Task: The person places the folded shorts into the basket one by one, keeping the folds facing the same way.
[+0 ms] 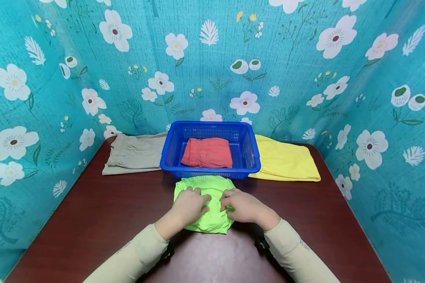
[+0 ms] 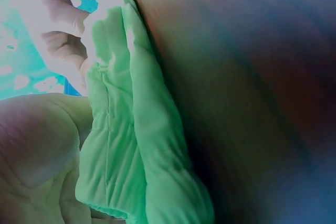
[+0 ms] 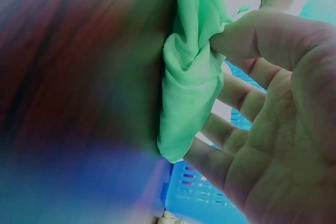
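Observation:
Folded lime-green elastic-waist pants (image 1: 213,222) lie on the table just in front of the blue basket. My left hand (image 1: 190,206) rests on their left half, with relaxed fingers spread over the fabric. On the right half, my right hand (image 1: 243,206) touches the cloth with its thumb and fingertips. The left wrist view shows the gathered, puckered edge of the pants (image 2: 113,145) beside the left palm. In the right wrist view, the thumb presses into a twisted fold of the pants (image 3: 191,95) and the other fingers extend along their edge.
The blue perforated basket (image 1: 212,170) holds a folded red garment (image 1: 210,153). Left of it lies a folded grey garment (image 1: 136,153), and right of it a folded yellow one (image 1: 287,161). A floral curtain (image 1: 212,78) surrounds the dark red table (image 1: 127,204) at the back and sides.

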The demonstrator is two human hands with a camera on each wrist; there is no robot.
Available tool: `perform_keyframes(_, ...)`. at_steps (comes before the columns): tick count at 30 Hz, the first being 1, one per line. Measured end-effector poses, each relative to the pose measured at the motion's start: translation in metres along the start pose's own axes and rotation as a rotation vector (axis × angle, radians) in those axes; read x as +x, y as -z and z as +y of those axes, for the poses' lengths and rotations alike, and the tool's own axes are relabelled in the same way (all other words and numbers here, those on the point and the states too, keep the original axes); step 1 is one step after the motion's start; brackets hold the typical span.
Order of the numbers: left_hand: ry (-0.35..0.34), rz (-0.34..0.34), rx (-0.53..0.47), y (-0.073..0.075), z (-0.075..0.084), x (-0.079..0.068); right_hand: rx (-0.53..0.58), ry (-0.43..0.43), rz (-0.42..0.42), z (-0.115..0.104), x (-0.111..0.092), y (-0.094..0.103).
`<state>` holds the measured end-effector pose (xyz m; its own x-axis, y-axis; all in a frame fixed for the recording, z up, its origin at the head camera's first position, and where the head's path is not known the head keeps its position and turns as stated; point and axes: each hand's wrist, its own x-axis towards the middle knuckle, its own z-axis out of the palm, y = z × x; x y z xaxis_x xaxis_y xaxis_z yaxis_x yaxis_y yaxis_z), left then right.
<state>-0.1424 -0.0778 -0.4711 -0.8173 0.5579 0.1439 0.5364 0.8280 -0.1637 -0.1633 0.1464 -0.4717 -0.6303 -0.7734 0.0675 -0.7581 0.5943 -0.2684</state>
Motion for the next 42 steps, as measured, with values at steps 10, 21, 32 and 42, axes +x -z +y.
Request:
perform_keyframes(10, -0.010, 0.023, -0.014, 0.001, -0.004, -0.003, 0.048, -0.019, -0.035, 0.006, -0.005, -0.001)
perform_keyframes(21, 0.017, -0.013, -0.052, 0.001, -0.010, -0.003, 0.080, -0.038, -0.075, 0.002, -0.002, 0.004)
perform_keyframes(32, 0.075, -0.043, -0.133, 0.007, -0.016, 0.000, 0.057, -0.044, -0.045, -0.003, -0.005, 0.012)
perform_keyframes(42, 0.107, -0.010, -0.290, 0.010, -0.027, -0.002, 0.089, -0.086, -0.042, -0.006, -0.004, 0.011)
